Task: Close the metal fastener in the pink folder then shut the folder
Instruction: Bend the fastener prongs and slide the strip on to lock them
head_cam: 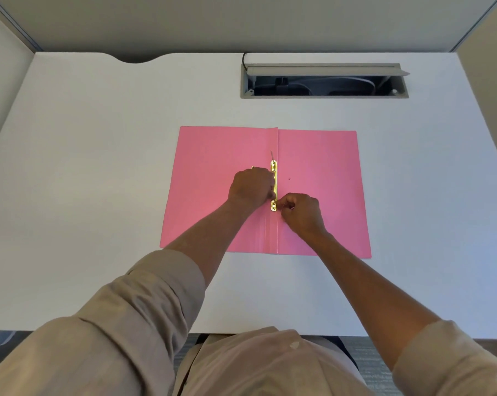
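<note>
Lying open and flat, the pink folder [321, 178] sits near the middle of the white tabletop [98, 167], its spine running from the near edge toward the far edge. Bare surface surrounds it on all sides, widest toward the left edge. An open cable tray [324, 81] is recessed near the far right corner, well apart from the folder.

The brass metal fastener [274, 178] lies along the spine, one thin prong [272, 155] standing up at its far end.

Both forearms reach forward from rolled beige sleeves [156, 295]. The left hand [251, 187] rests knuckles-up just left of the fastener, fingers curled against its bar. The right hand [300, 211] sits at the fastener's near end, thumb and fingertips pinched there; what the grip encloses cannot be told.
</note>
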